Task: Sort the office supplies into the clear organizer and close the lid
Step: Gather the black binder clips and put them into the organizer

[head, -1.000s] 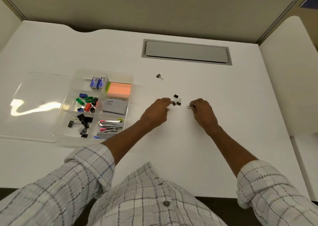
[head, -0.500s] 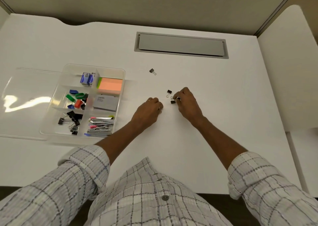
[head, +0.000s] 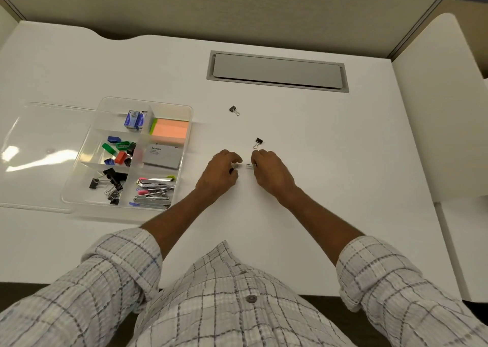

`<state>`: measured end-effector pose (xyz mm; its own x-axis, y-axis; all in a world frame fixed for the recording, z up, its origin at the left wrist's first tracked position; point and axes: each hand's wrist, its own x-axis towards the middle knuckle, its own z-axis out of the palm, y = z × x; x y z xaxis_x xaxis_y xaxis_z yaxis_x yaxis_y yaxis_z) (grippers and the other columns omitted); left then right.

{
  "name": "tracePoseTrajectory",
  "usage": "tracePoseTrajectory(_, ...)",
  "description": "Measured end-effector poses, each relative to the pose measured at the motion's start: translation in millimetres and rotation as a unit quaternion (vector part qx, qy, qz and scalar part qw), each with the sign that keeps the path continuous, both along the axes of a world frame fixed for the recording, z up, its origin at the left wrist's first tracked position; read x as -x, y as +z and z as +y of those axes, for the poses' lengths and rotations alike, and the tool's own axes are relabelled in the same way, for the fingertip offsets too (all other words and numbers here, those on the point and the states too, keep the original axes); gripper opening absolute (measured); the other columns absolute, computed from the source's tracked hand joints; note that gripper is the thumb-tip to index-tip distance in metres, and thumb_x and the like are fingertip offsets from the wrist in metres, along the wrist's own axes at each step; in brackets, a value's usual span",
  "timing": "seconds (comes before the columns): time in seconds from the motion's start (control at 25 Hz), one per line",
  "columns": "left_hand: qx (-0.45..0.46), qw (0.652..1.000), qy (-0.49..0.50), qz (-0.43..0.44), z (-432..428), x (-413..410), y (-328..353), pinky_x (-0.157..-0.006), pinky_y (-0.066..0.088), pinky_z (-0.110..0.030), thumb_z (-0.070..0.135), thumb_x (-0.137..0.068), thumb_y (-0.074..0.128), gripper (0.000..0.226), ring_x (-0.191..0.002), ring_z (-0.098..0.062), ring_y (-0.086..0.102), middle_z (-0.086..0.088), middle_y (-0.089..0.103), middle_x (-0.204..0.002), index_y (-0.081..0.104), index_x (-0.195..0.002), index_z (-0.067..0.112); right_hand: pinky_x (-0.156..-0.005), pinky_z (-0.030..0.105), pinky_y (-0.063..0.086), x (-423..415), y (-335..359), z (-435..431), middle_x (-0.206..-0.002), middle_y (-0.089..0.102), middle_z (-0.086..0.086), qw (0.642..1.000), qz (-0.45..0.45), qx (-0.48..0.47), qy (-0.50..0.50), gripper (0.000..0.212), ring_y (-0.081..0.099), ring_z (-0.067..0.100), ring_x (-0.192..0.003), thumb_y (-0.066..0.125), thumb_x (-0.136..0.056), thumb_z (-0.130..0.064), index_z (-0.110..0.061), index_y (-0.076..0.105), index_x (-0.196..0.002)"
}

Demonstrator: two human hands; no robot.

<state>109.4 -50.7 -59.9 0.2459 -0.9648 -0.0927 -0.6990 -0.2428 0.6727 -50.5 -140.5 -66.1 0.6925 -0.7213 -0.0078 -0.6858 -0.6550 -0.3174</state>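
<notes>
Head view: a white desk [head: 317, 188] is seen with a grey cable hatch [head: 277, 71] at the far side. The clear organizer [head: 184, 146] lies at the left, its lid [head: 47, 146] laid open further left. Two binder clips are left loose: one [head: 234, 109] far, one [head: 258, 142] just beyond the hands. The left hand [head: 220, 173] is curled around a small clip; the right hand [head: 272, 172] pinches a silver clip [head: 250, 165]. Both are held close together above the desk.

Black binder clip [head: 259, 141], white desk [head: 343, 161]

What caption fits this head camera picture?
Two hands, left and right, gather small black binder clips beside a clear plastic organizer.
</notes>
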Motion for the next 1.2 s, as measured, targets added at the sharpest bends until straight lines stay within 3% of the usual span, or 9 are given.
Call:
tracePoseTrajectory(0.2,-0.01,0.999,0.008,0.032,7.3,-2.2,1.7,-0.08,0.049,-0.023,0.006,-0.085,0.062,0.028,-0.089,-0.012,0.063,-0.001,0.065,-0.105,0.069,-0.11,0.016,-0.052,0.042,0.044,4.9,-2.2,9.2,-0.082,0.055,0.008,0.999,0.013,0.011,-0.029,0.018,0.05,0.029,-0.075,0.049,-0.079,0.006,-0.009,0.053,-0.088)
tracePoseTrajectory(0.32,-0.014,0.994,0.054,0.095,12.6,-2.7,4.2,-0.071,0.048,-0.015,0.009,-0.084,0.065,0.025,-0.084,-0.011,0.067,0.003,0.067,-0.104,0.07,-0.107,0.018,-0.064,0.034,0.048,9.7,5.4,15.5,-0.084,0.061,0.0,0.971,-0.134,-0.144,-0.137,0.01,0.056,0.019,-0.074,0.058,-0.083,-0.008,-0.016,0.054,-0.087)
tracePoseTrajectory(0.44,-0.022,0.972,0.105,0.207,17.8,-3.5,5.0,-0.07,0.049,-0.015,0.009,-0.087,0.067,0.025,-0.081,-0.011,0.069,0.003,0.07,-0.103,0.07,-0.111,0.018,-0.075,0.029,0.055,6.1,20.2,23.9,-0.088,0.07,0.002,0.813,-0.32,-0.382,-0.302,0.01,0.066,0.013,-0.075,0.068,-0.084,-0.012,-0.015,0.062,-0.091)
tracePoseTrajectory(0.52,-0.058,0.927,0.125,0.349,20.5,-3.1,6.8,-0.078,0.052,-0.025,0.005,-0.089,0.064,0.033,-0.085,-0.016,0.066,-0.004,0.069,-0.106,0.066,-0.12,0.016,-0.076,0.027,0.057,0.9,28.3,28.8,-0.087,0.069,0.007,0.708,-0.376,-0.501,-0.326,0.011,0.066,0.015,-0.078,0.069,-0.088,-0.004,-0.01,0.061,-0.092)
tracePoseTrajectory(0.6,-0.098,0.873,0.127,0.46,22.5,0.2,11.8,-0.084,0.053,-0.03,-0.002,-0.091,0.057,0.04,-0.089,-0.018,0.064,-0.01,0.069,-0.107,0.061,-0.128,0.013,-0.073,0.023,0.057,-4.5,34.8,36.2,-0.088,0.067,0.011,0.65,-0.392,-0.567,-0.32,0.01,0.065,0.016,-0.079,0.067,-0.09,0.0,-0.007,0.061,-0.094)
tracePoseTrajectory(0.68,-0.119,0.841,0.13,0.511,24.1,3.6,18.1,-0.085,0.054,-0.028,-0.006,-0.092,0.051,0.041,-0.089,-0.018,0.064,-0.011,0.069,-0.101,0.063,-0.127,0.01,-0.073,0.023,0.058,-7.5,37.5,43.7,-0.089,0.069,0.013,0.638,-0.389,-0.59,-0.306,0.01,0.066,0.019,-0.079,0.067,-0.091,-0.001,-0.005,0.061,-0.098)
tracePoseTrajectory(0.8,-0.126,0.781,0.17,0.587,31.8,0.2,25.1,-0.086,0.055,-0.031,-0.003,-0.09,0.047,0.034,-0.085,-0.02,0.064,-0.012,0.069,-0.097,0.072,-0.113,0.004,-0.076,0.026,0.059,-11.3,43.0,48.9,-0.095,0.072,0.015,0.654,-0.388,-0.573,-0.305,0.015,0.067,0.019,-0.078,0.07,-0.091,-0.009,-0.004,0.062,-0.104)
tracePoseTrajectory(0.92,-0.114,0.718,0.222,0.65,40.4,-10.2,28.2,-0.086,0.056,-0.032,0.001,-0.089,0.044,0.035,-0.088,-0.026,0.062,-0.017,0.065,-0.101,0.068,-0.115,-0.004,-0.08,0.028,0.059,-17.2,48.3,55.2,-0.099,0.074,0.012,0.663,-0.388,-0.553,-0.322,0.016,0.069,0.018,-0.081,0.069,-0.092,-0.011,-0.006,0.062,-0.105)
tracePoseTrajectory(1.2,-0.067,0.774,0.211,0.593,73.8,-31.3,58.9,-0.097,0.053,-0.035,0.021,-0.091,0.067,0.031,-0.095,-0.019,0.064,-0.011,0.071,-0.103,0.071,-0.112,-0.002,-0.086,0.029,0.058,-56.2,64.6,87.4,-0.098,0.072,0.008,0.644,-0.37,-0.592,-0.314,0.015,0.069,0.017,-0.087,0.059,-0.097,-0.008,-0.003,0.067,-0.109)
